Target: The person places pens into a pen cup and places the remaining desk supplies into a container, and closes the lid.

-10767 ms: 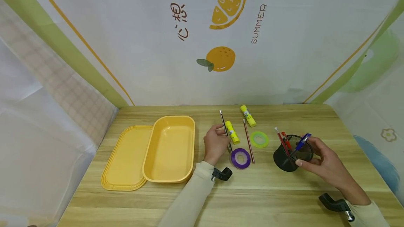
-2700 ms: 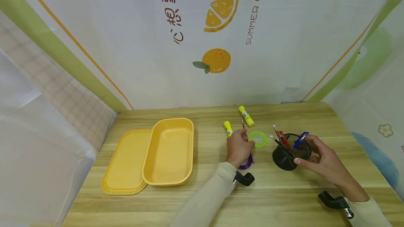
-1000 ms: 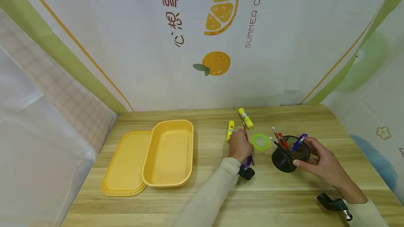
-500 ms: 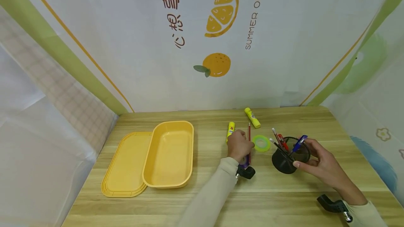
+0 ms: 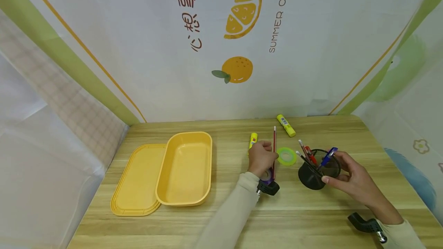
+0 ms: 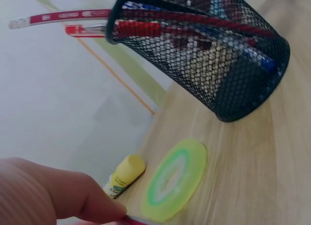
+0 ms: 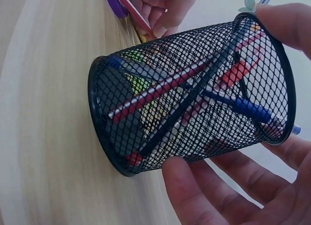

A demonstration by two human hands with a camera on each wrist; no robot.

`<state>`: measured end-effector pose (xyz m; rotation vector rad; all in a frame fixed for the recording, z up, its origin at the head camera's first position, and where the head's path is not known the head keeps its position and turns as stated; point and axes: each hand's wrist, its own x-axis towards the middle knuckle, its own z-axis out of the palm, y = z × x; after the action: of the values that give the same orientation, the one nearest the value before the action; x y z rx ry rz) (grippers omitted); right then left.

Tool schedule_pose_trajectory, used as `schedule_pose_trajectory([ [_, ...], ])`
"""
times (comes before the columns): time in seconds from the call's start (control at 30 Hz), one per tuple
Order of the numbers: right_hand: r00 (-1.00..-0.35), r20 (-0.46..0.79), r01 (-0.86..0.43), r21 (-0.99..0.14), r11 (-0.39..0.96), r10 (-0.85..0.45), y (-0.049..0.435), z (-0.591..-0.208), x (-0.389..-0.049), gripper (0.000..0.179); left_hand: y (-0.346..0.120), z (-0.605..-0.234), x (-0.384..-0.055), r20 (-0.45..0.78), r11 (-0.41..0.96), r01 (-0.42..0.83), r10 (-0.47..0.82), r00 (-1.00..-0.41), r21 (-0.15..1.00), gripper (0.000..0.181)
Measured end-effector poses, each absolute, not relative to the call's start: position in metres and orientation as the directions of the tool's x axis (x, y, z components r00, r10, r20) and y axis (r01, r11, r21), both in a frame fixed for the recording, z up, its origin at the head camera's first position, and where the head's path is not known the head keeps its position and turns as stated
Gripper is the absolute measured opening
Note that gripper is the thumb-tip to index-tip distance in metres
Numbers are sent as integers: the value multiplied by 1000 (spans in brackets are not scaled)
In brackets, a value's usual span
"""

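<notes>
My left hand [image 5: 261, 158] pinches a red pencil [image 5: 274, 137] between thumb and fingers, its white eraser end pointing to the back of the table; the right wrist view shows the same pencil [image 7: 136, 13] in those fingers. A purple tape roll [image 5: 266, 176] lies under and beside the hand, partly hidden. To the hand's right lies a green tape roll [image 5: 286, 156]. My right hand [image 5: 356, 180] grips a black mesh pen holder [image 5: 309, 178] by its rim and side, tilted to the left. Inside stand pencils, a red pen [image 6: 138, 28] and a blue pen [image 5: 328, 157].
One yellow glue stick [image 5: 253, 140] lies just behind my left hand, partly covered; another glue stick [image 5: 286, 125] lies farther back. At left a yellow tray [image 5: 185, 168] overlaps its yellow lid [image 5: 138, 183]. A white printed curtain [image 5: 194, 99] hangs behind the wooden table.
A black pencil from the table now stands in the pen holder. My left hand has moved right to the red pencil, which has turned straighter. The back glue stick has shifted right.
</notes>
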<state>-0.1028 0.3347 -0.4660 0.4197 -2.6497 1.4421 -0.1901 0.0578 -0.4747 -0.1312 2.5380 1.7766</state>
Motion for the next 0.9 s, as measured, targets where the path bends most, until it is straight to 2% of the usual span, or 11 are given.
schedule_pose_trajectory([
  [0.2,-958,215,-284,-811,511,-191,335,-467,-102,75,55,-473,-189,-75,235,-75,-10,-997,969,40],
  [0.47,-958,215,-282,-809,516,-188,337,-469,-103,76,50,-470,-187,-133,154,-131,7,-991,979,43],
  [0.7,-966,195,-257,-800,542,-171,337,-468,-101,78,46,-469,-187,-186,-27,-187,57,-981,982,48],
  [0.9,-965,190,-257,-808,530,-180,337,-467,-102,77,39,-463,-186,-191,-102,-200,91,-977,974,47],
])
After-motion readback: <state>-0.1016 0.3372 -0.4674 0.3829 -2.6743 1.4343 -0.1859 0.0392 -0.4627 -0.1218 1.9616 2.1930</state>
